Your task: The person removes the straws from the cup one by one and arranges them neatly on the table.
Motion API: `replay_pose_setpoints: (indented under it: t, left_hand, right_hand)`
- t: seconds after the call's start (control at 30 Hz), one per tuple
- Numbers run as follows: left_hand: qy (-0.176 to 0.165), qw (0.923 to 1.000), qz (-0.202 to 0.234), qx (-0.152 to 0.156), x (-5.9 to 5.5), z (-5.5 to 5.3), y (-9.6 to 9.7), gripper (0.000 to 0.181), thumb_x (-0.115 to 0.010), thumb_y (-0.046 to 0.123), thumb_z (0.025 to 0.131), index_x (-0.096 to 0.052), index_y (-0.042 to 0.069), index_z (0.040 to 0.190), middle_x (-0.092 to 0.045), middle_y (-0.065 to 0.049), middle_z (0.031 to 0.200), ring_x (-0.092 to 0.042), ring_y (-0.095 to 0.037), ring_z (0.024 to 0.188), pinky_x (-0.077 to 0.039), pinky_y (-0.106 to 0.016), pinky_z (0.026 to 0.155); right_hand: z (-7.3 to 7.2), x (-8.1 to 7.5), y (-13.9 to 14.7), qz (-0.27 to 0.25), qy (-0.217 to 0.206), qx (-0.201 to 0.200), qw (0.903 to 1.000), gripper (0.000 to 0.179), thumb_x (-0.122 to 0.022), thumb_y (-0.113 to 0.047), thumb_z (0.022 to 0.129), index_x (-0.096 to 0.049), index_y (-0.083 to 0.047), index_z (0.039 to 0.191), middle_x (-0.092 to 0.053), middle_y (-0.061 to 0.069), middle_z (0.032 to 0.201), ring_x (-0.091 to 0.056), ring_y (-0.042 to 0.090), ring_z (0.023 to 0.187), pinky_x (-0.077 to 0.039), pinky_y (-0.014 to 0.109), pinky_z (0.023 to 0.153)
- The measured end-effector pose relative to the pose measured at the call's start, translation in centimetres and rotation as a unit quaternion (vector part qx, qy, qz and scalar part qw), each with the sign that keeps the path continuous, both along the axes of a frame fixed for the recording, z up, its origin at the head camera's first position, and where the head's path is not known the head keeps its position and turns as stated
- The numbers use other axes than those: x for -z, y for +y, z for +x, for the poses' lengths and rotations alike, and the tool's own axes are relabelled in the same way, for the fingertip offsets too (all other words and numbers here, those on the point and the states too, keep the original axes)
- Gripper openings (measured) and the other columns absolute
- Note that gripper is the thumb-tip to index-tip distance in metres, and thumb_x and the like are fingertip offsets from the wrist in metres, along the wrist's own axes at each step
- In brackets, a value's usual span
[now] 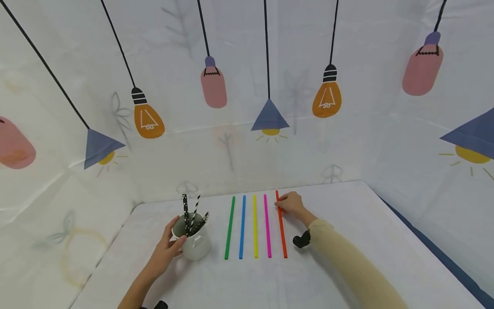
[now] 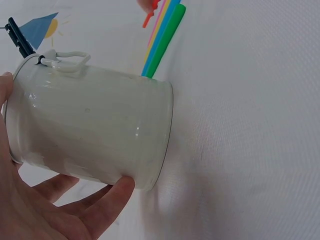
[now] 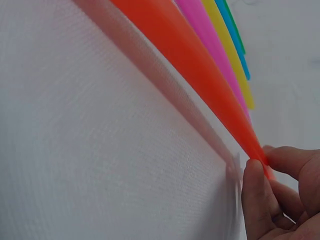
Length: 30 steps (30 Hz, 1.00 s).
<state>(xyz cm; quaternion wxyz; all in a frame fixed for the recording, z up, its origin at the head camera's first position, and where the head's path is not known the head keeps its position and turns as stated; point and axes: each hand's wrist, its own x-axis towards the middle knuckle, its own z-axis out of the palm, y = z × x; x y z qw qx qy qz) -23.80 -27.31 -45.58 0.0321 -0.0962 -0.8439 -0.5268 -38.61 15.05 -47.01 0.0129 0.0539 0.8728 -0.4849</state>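
Note:
My left hand grips a white pail at its left side, thumb near the rim. Several black-and-white patterned straws stand inside, leaning different ways. In the left wrist view the pail shows a small wire handle on its side, and fingers lie against its wall. Near the far end of a red-orange straw, my right hand pinches it between thumb and fingers. The right wrist view shows the pinch on the red-orange straw close up. To its left lies a pink straw.
Further left lie yellow, blue and green straws, side by side and roughly parallel. The white table meets a white backdrop with printed lamps behind and at the sides.

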Motion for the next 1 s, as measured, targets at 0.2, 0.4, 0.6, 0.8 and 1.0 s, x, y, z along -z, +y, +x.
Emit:
replay_pose_setpoints:
  t: [0.2, 0.4, 0.6, 0.8, 1.0]
  left_hand:
    - [0.002, 1.0, 0.0, -0.004, 0.3, 0.0, 0.0, 0.067, -0.054, 0.024, 0.101, -0.014, 0.021, 0.155, -0.02, -0.031, 0.153, -0.056, -0.046, 0.111, -0.056, -0.043, 0.074]
    - [0.001, 1.0, -0.001, -0.006, 0.2, 0.0, 0.0, 0.067, -0.054, 0.026, 0.101, -0.015, 0.021, 0.154, -0.02, -0.03, 0.153, -0.056, -0.046, 0.111, -0.056, -0.043, 0.074]
    - [-0.008, 0.9999, 0.005, -0.004, 0.3, 0.1, 0.0, 0.068, -0.054, 0.024, 0.101, -0.013, 0.023, 0.155, -0.019, -0.031, 0.153, -0.054, -0.046, 0.114, -0.056, -0.045, 0.076]
    - [-0.003, 1.0, 0.005, -0.004, 0.2, 0.2, 0.0, 0.067, -0.055, 0.024, 0.101, -0.014, 0.023, 0.154, -0.019, -0.031, 0.153, -0.055, -0.046, 0.113, -0.056, -0.045, 0.076]
    - [0.006, 1.0, 0.004, -0.003, 0.1, 0.1, 0.1, 0.067, -0.055, 0.025, 0.1, -0.015, 0.023, 0.154, -0.021, -0.03, 0.153, -0.056, -0.045, 0.111, -0.056, -0.044, 0.075]
  right_hand:
    - [0.0, 0.8, -0.1, -0.011, -0.006, 0.007, 0.9999, 0.033, -0.077, -0.015, 0.084, -0.068, 0.005, 0.108, -0.065, 0.01, 0.078, -0.058, 0.014, 0.055, -0.051, 0.026, 0.053]
    - [-0.2, 1.0, -0.4, -0.028, -0.003, 0.011, 0.9995, 0.031, -0.076, -0.013, 0.084, -0.067, 0.005, 0.107, -0.065, 0.011, 0.08, -0.058, 0.013, 0.054, -0.052, 0.025, 0.051]
    - [-0.1, 1.4, -0.5, -0.017, -0.003, 0.02, 0.9997, 0.032, -0.078, -0.012, 0.082, -0.068, 0.006, 0.106, -0.065, 0.011, 0.077, -0.058, 0.013, 0.051, -0.052, 0.025, 0.051]
    - [-0.7, 1.9, -0.8, -0.005, -0.004, 0.027, 0.9996, 0.031, -0.079, -0.011, 0.08, -0.068, 0.006, 0.103, -0.065, 0.011, 0.075, -0.058, 0.014, 0.05, -0.052, 0.026, 0.049]
    - [-1.1, 1.9, -0.7, -0.007, -0.002, 0.02, 0.9998, 0.029, -0.078, -0.01, 0.08, -0.068, 0.006, 0.102, -0.066, 0.011, 0.074, -0.058, 0.015, 0.05, -0.051, 0.026, 0.048]
